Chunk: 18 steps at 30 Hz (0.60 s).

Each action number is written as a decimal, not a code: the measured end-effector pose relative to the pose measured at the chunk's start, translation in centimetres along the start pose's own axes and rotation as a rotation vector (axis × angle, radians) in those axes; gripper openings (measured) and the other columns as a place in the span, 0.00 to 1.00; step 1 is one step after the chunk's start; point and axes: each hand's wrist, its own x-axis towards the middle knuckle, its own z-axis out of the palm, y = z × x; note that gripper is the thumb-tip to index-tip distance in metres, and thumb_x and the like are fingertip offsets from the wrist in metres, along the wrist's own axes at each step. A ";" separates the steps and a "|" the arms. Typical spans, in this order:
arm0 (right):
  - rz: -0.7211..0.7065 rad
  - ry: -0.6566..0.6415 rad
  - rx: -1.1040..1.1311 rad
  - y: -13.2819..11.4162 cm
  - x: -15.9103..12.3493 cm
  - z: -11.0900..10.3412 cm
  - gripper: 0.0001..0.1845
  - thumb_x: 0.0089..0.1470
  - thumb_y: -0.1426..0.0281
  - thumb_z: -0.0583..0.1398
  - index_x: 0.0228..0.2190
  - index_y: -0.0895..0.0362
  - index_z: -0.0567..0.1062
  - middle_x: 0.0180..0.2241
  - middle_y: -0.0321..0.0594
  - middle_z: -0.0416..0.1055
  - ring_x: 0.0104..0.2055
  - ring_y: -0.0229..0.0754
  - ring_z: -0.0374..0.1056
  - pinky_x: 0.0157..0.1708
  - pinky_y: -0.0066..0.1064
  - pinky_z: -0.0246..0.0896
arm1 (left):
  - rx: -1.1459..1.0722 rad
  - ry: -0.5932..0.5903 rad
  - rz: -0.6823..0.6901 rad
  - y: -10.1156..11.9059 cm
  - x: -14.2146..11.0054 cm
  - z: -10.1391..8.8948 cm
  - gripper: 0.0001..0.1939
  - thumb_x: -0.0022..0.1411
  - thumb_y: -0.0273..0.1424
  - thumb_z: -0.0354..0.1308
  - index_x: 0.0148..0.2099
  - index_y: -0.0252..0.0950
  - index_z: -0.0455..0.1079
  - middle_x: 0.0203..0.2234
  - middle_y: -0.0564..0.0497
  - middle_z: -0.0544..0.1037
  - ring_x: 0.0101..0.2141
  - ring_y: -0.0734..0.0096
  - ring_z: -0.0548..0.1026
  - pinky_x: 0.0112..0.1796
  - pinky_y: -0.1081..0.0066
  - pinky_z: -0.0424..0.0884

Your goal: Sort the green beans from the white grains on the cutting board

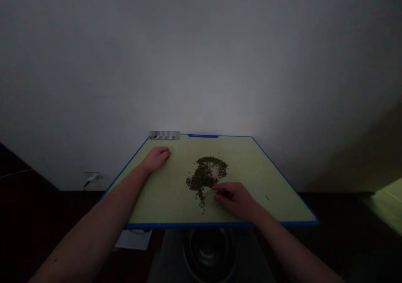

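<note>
A heap of small dark-green grains that look like mung beans [201, 176] is spread over the middle of the table, with a patch of pale, rice-like grains [215, 171] on its right side. My right hand [235, 197] is closed at the near right edge of the heap. Between its thumb and fingers is a thin, curved, pale-edged thing [210, 192]; its kind is too faint to tell. Left of the heap, my left hand [157, 158] rests on the tabletop with its fingers curled, apart from the grains. Nothing shows in it.
The pale table [260, 165] has a blue rim and stands against a grey wall. A phone-like flat object [164, 135], partly blurred, lies at the far left corner. Below the near edge sits a metal bowl [230, 249]. A tiny reddish sliver [267, 197] lies at right.
</note>
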 end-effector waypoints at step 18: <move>-0.011 -0.134 0.092 -0.4 -0.5 0.1 0.15 0.48 0.69 0.58 0.39 0.56 0.76 0.29 0.39 0.75 0.29 0.37 0.68 0.30 0.27 0.62 | -0.269 -0.014 -0.119 0.2 -0.1 1.4 0.13 0.51 0.35 0.44 0.18 0.35 0.59 0.11 0.56 0.60 0.16 0.77 0.58 0.20 0.74 0.55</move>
